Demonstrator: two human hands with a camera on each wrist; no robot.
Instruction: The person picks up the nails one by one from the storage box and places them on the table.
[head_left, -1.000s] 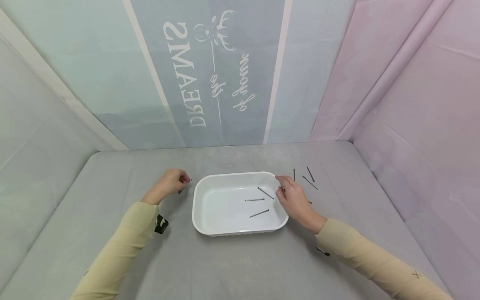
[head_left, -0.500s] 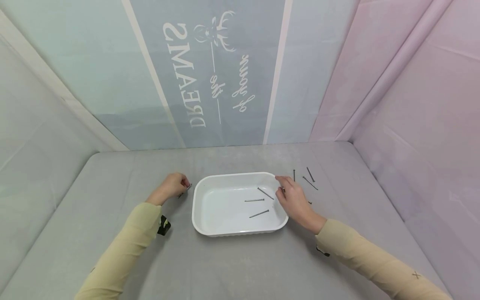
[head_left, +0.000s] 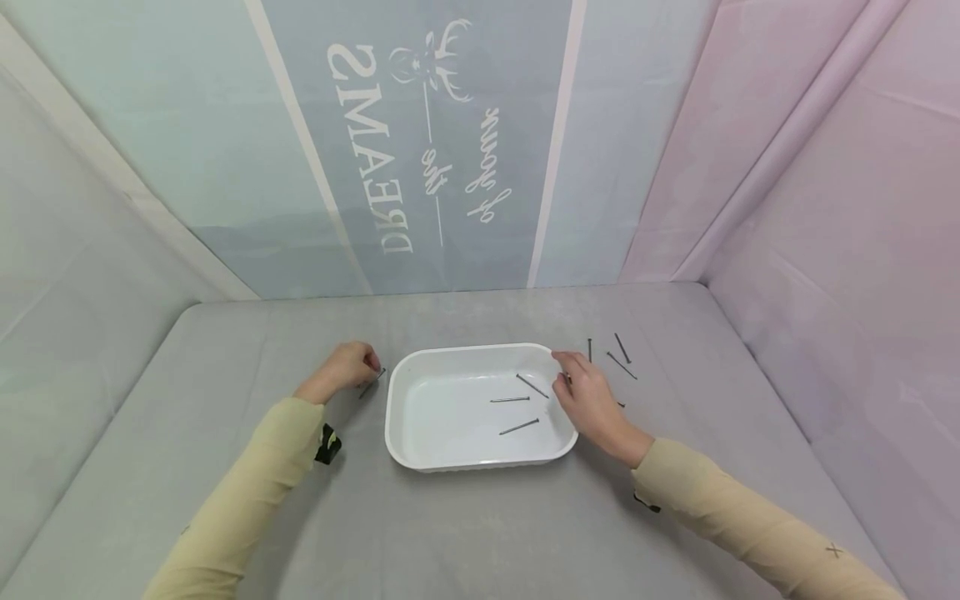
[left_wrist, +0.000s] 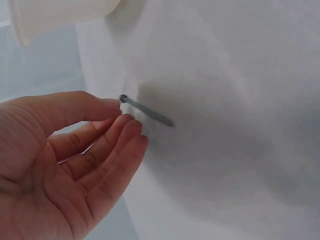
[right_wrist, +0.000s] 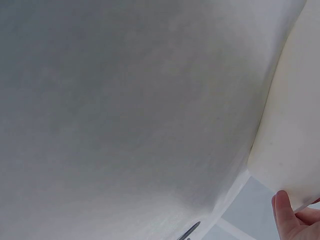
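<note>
A white rectangular tray (head_left: 480, 461) stands mid-table with three nails (head_left: 519, 427) lying in its right half. To the tray's left, my left hand (head_left: 347, 367) is low over the table. Its fingertips are right at the head of a single nail (left_wrist: 148, 110), whose whole length shows past the thumb tip in the left wrist view. My right hand (head_left: 591, 404) grips the tray's right end near the far corner. In the right wrist view, its fingers (right_wrist: 283, 207) pinch the tray wall at the rim.
Several more nails (head_left: 622, 365) lie on the grey table (head_left: 465, 533) right of the tray, some partly hidden by the right hand. A printed cloth wall (head_left: 450, 250) rises behind the table, with pale side walls left and right.
The left hand and its nail came down slightly toward the near side, then the hand rose a little while the nail kept its place. The right hand and tray stayed still.
</note>
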